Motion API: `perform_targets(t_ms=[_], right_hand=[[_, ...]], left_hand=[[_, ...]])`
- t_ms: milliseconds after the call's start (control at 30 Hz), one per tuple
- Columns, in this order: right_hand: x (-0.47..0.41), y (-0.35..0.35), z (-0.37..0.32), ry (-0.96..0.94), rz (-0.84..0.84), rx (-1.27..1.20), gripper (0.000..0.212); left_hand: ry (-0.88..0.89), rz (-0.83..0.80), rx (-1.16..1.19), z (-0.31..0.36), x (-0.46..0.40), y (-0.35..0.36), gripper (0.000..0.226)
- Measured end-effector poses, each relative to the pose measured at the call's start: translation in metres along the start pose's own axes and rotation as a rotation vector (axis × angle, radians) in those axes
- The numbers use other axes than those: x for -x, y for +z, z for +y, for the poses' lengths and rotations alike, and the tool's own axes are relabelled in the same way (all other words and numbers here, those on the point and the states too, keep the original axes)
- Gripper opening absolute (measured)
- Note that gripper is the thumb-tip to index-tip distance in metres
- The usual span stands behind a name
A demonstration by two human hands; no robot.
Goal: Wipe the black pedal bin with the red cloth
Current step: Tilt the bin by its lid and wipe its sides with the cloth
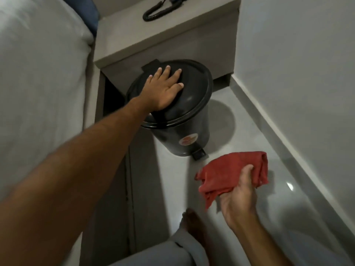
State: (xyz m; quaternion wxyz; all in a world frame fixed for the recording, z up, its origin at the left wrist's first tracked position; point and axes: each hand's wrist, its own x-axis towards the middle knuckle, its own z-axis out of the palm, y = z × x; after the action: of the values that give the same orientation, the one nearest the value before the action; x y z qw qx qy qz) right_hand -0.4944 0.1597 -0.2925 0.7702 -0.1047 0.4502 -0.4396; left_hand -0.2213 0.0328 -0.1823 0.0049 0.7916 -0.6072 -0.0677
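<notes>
Your left forearm covers the near left edge of the black pedal bin [184, 120], and its hinge side sits half under the ledge [146, 45] behind, so that part of the bin is hard to read. The round sticker [189, 140] on the bin's front is too blurred to make out. At the top edge, the coiled phone cord [155, 13] is cut off by the frame.

Your left hand [163, 89] lies flat on the bin's shut lid, fingers spread, palm down, gripping nothing. Your right hand [240, 196] has its grip closed on the red cloth [230, 173], thumb on top and the cloth bunched over the fingers. The cloth hangs above the floor [249, 135], near the pedal [199, 154] but apart from it. The bin stands on the floor between the bed [42, 83] and the wall.
</notes>
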Motion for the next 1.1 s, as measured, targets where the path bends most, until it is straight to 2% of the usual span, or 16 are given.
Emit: perform_targets(t_ms=[167,233,300,400,533,667,800,933,1100], right_hand=[[-0.012,-0.024,-0.001,0.045,0.052,0.105,0.103],[-0.031,-0.014,-0.004,0.004,0.046,0.131,0.109],[-0.052,0.010,-0.005,-0.081,0.021,0.114,0.104],[-0.098,0.067,-0.007,-0.205,-0.103,0.089,0.080],[-0.150,0.129,-0.008,-0.306,-0.319,0.172,0.076],[-0.214,0.127,0.007,-0.235,-0.301,0.286,0.073],[-0.238,0.098,0.031,0.011,-0.205,0.335,0.080],[-0.197,0.098,0.040,-0.126,-0.120,0.210,0.078],[-0.165,0.136,0.018,-0.325,-0.276,-0.103,0.089]], left_hand=[[-0.021,-0.011,-0.001,-0.002,-0.002,0.000,0.060],[-0.003,-0.005,0.006,-0.004,-0.007,0.003,0.065],[0.004,0.007,0.010,-0.005,-0.006,0.004,0.068],[0.005,0.011,0.021,-0.008,-0.009,0.005,0.072],[0.056,0.011,0.025,-0.010,-0.009,0.002,0.072],[0.091,0.015,0.010,-0.017,-0.012,0.001,0.072],[0.065,0.038,0.030,-0.012,-0.010,0.001,0.072],[-0.042,0.038,0.031,0.001,-0.017,0.005,0.069],[-0.194,0.065,0.035,0.022,-0.036,0.009,0.067]])
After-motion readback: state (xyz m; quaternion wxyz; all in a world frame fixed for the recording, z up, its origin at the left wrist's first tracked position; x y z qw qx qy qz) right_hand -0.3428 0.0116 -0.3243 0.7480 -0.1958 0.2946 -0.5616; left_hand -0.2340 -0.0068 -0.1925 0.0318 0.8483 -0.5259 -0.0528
